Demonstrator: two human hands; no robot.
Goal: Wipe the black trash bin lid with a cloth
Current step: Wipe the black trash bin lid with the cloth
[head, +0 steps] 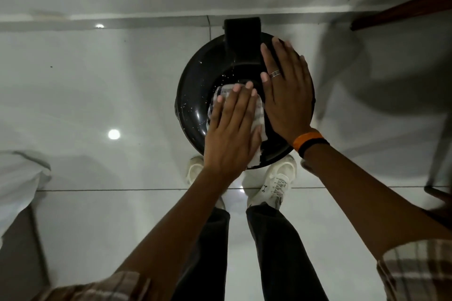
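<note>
The wiping itself is under way. The round black trash bin lid (195, 95) sits closed on its bin on the pale tiled floor (97, 80), just in front of the person's white shoes (276, 183) and close to the wall behind. Pale specks show on the lid's left and upper-middle parts, around the edge of the cloth, so the job looks only partly done.

The left hand (232, 134) lies palm-down on a checked cloth (259, 115) near the middle of the lid. Its fingers (234, 105) are stretched out flat and close together, pressing the cloth against the lid rather than gripping it; the cloth shows past the fingertips and along the thumb side, down to the lid's near rim.

The right hand (286, 95) rests on the right half of the lid, right beside the cloth. Its fingers are straight and slightly spread, holding nothing, and appear only to steady the lid; the fingertips reach the raised black hinge block (242, 39) at the back. A ring sits on one finger, and an orange and black band (309, 143) wraps the wrist.

The next move likely calls for sliding the flattened cloth leftward and toward the hinge block, over the specked areas, keeping pressure even. The right hand would then need to shift so its covered half can be wiped.
</note>
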